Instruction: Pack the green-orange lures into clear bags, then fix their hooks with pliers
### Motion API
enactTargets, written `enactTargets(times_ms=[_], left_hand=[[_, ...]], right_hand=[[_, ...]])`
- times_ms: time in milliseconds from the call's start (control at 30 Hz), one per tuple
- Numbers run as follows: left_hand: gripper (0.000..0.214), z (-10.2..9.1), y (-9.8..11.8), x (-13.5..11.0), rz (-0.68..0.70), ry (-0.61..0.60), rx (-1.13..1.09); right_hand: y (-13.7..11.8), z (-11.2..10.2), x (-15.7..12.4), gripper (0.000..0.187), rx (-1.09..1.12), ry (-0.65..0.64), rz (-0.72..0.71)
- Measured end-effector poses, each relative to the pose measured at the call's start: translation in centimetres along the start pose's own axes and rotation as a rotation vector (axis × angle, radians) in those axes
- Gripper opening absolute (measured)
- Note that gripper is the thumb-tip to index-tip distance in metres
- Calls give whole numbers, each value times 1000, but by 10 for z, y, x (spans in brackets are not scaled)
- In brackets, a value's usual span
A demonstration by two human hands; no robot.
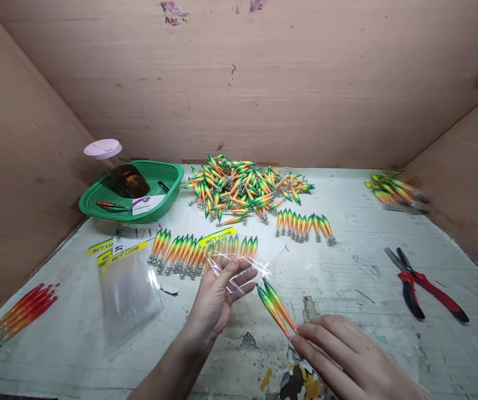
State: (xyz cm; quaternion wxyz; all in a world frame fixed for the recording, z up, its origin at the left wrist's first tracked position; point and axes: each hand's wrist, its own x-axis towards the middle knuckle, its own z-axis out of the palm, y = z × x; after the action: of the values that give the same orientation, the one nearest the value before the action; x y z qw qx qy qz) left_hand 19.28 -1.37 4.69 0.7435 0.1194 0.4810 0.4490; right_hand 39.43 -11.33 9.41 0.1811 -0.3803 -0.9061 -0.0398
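Note:
My left hand (220,297) grips a clear plastic bag (239,269) with a yellow "BCT LURE" header (217,236), its thumb on the film. Between the fingertips of my right hand (338,350) are two green, yellow and orange fishing lures (277,304), held by their lower ends. Their green tips point up toward the bag and lie outside it, just right of my left fingers. Behind the bag runs a row of similar lures (180,253), partly covered by it. More flat bags (128,300) with yellow headers lie left of my left hand.
A big pile of lures (239,186) sits at the back, with a short row (305,226) before it. A green basket (172,191) holds a lidded jar (128,180). Red-handled pliers (424,286), packed lures (399,191) and red lures (24,314) lie at the sides.

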Motion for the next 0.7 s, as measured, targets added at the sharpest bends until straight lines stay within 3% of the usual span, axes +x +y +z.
enactTargets(times_ms=[233,467,700], left_hand=[[14,1,-2,-3,-40,-23,-22],[11,0,7,-1,-25,11,22],[12,1,3,-5,-57,-54,60]], right_hand=[[-10,17,-3,44,-234,30,-55],[-2,7,-7,41,-280,-14,-167],[-5,12,-10,42,-273,21,-88]])
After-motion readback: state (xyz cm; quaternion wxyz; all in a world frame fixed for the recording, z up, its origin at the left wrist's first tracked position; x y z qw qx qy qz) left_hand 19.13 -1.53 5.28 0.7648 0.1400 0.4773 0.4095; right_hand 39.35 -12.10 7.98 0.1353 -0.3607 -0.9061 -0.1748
